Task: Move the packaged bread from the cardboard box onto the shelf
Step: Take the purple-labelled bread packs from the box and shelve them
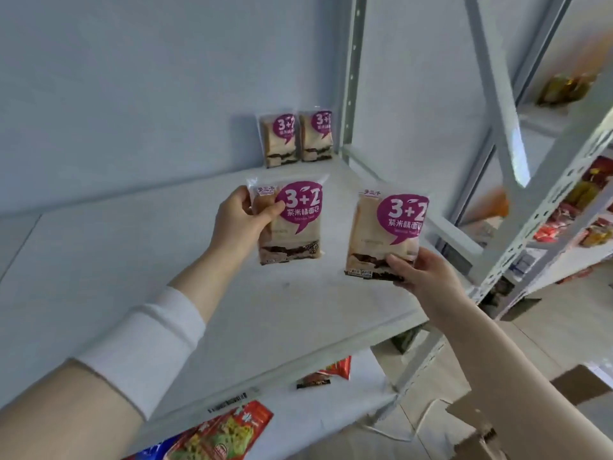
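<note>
My left hand [237,220] grips the upper left edge of one bread packet [292,227] with a purple "3+2" label, held upright above the white shelf board [132,260]. My right hand [421,273] pinches the bottom corner of a second bread packet [384,234], also upright over the shelf's right part. Two more bread packets [297,139] stand side by side against the wall at the back of the shelf. The cardboard box [497,423] shows at the lower right, partly behind my right forearm.
A white slotted upright [351,78] stands behind the shelf's back right corner. Snack bags lie on the lower shelf [225,433]. Another rack with colourful packets [583,207] stands to the right, beyond a diagonal frame post [497,94].
</note>
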